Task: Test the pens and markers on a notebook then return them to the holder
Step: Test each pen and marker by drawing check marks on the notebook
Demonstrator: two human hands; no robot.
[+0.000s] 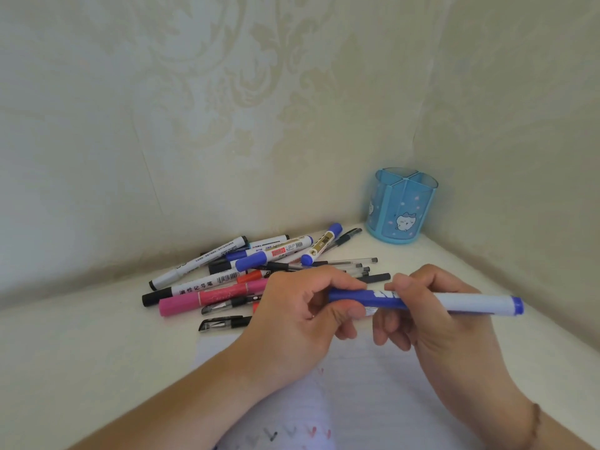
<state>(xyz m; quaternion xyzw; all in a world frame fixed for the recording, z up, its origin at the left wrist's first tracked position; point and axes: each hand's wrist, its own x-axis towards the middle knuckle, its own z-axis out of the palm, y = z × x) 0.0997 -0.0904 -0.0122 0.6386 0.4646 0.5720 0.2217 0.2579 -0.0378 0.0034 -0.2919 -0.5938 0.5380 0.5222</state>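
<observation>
A blue-and-white marker lies level above the notebook, held at both ends of its middle. My left hand grips its blue cap end, and my right hand pinches the white barrel. The open notebook lies under both hands, with small red and black test marks near its bottom edge. A pile of several pens and markers lies on the table behind my hands. The blue pen holder stands upright in the back right corner, with nothing showing inside it.
The cream table is boxed in by patterned walls behind and on the right. A pink marker and two black capped pens lie at the near edge of the pile, close to my left hand.
</observation>
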